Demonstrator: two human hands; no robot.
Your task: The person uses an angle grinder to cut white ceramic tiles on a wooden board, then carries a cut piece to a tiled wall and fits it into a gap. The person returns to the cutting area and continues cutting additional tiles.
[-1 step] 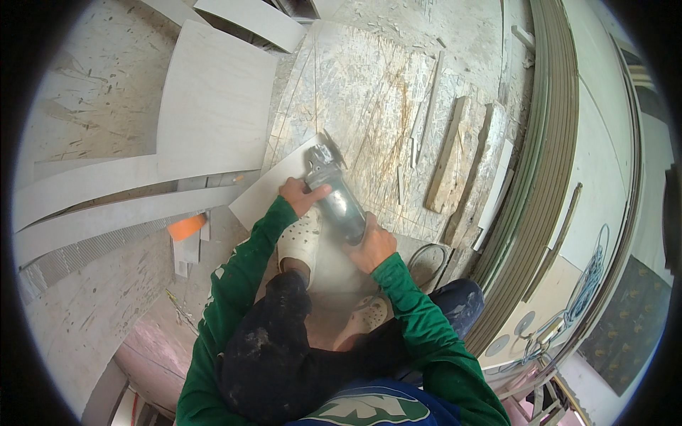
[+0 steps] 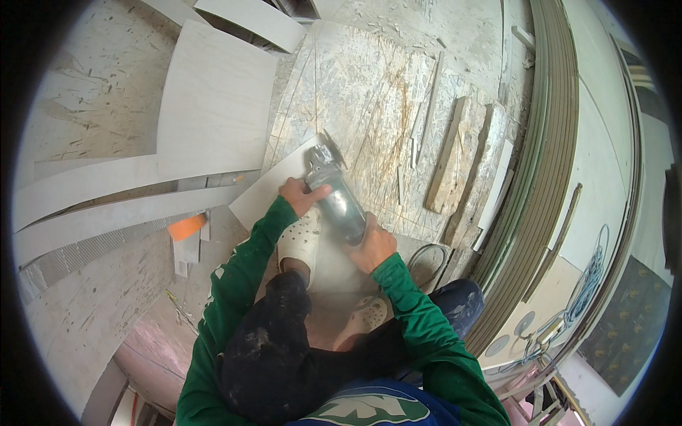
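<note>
A dusty angle grinder (image 2: 344,207) is held in both my hands, its head pointing away from me and its thin disc (image 2: 332,148) at the far end. My left hand (image 2: 301,197) is closed round the front of the body, near the gear head. Behind it, my right hand (image 2: 374,246) grips the rear end. Below the tool lies a pale flat board (image 2: 264,187), with the disc by its far corner. My perforated clog (image 2: 299,241) rests on that board. Haze blurs the area below my hands, and the disc's contact with the board cannot be made out.
A scored, scratched sheet (image 2: 355,92) covers the floor ahead. Two rough wood pieces (image 2: 452,162) lie to its right, beside a long stack of boards (image 2: 553,142). Large pale panels (image 2: 213,106) and an orange piece (image 2: 187,227) are on the left. A coiled cord (image 2: 588,280) lies far right.
</note>
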